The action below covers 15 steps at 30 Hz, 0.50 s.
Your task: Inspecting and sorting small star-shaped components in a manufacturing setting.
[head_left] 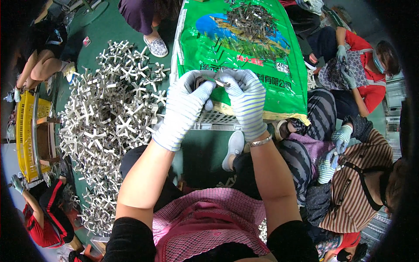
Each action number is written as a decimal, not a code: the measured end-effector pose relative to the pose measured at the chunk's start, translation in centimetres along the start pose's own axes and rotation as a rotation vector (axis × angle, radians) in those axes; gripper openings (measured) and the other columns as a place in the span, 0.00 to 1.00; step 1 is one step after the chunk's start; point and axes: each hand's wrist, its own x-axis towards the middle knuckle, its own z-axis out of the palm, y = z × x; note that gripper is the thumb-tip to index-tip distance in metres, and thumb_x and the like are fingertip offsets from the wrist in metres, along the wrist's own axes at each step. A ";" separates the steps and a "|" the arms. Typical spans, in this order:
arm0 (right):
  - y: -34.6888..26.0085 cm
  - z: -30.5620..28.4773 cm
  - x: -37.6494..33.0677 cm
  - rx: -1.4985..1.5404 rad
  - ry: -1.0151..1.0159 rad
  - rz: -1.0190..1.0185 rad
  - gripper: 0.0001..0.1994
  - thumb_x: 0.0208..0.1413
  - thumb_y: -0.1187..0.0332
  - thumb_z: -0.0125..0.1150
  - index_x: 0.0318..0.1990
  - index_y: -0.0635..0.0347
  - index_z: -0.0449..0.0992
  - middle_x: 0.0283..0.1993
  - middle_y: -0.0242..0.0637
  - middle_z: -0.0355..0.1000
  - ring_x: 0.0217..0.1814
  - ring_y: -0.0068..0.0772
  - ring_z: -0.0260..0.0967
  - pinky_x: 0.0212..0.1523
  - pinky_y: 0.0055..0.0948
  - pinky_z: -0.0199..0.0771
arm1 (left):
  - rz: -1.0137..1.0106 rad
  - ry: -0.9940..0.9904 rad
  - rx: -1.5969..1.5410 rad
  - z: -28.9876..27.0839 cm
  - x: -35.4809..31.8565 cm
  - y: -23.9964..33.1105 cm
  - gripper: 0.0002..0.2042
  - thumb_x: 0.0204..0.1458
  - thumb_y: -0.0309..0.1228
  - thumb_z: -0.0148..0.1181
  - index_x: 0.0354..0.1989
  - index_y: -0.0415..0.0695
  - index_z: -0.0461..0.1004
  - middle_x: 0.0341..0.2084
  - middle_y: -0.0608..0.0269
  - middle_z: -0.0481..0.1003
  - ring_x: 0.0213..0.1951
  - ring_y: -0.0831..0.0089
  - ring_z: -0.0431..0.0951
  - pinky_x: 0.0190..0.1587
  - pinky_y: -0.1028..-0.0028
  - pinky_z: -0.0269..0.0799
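Holding a small metal piece [208,81] between both gloved hands, above a green sack.

Left hand [183,109] curled closed around the piece's left end, fingers wrapped; right hand [246,102] pinching its right end between thumb and fingertips, remaining fingers bent. Both wear striped knit gloves; a bracelet [260,141] sits at the right wrist. Directly beyond the hands: a green printed sack [270,65], rectangular, with a blue-and-green picture panel, a red label patch and pale lettering, spread over a white lattice crate [214,120]. A heap of thin metal strips [251,22] lies on the sack's far end. Left of the left hand: floor pile of cross-shaped metal parts [109,118]; farther left, a yellow crate [26,135].
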 end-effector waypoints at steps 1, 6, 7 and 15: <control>-0.1 0.0 -0.1 -0.002 0.002 -0.002 0.05 0.49 0.71 0.64 0.30 0.64 0.79 0.28 0.33 0.74 0.26 0.19 0.67 0.29 0.22 0.68 | 0.011 0.012 -0.008 0.2 -0.2 0.2 0.09 0.53 0.24 0.55 0.42 0.37 0.73 0.27 0.66 0.74 0.18 0.85 0.67 0.20 0.85 0.64; -0.3 0.7 -0.6 -0.014 0.096 0.031 0.05 0.49 0.71 0.64 0.30 0.64 0.78 0.28 0.36 0.75 0.29 0.24 0.69 0.33 0.26 0.69 | 0.074 0.009 -0.061 0.2 -0.5 -0.3 0.09 0.53 0.26 0.56 0.42 0.38 0.72 0.26 0.68 0.73 0.20 0.86 0.68 0.20 0.84 0.64; -0.1 0.6 -0.6 -0.055 0.095 0.030 0.05 0.49 0.71 0.64 0.31 0.64 0.78 0.28 0.36 0.75 0.30 0.25 0.70 0.34 0.26 0.69 | 0.055 0.004 -0.058 0.3 -0.5 -0.3 0.09 0.53 0.25 0.55 0.42 0.38 0.72 0.26 0.68 0.73 0.20 0.86 0.67 0.20 0.84 0.65; 0.7 1.5 -0.7 0.156 0.092 0.147 0.22 0.51 0.70 0.63 0.52 0.65 0.63 0.35 0.37 0.72 0.34 0.21 0.67 0.36 0.22 0.70 | 0.029 -0.044 0.021 0.2 -0.9 -0.2 0.09 0.54 0.23 0.51 0.43 0.38 0.71 0.26 0.67 0.73 0.19 0.85 0.67 0.21 0.83 0.64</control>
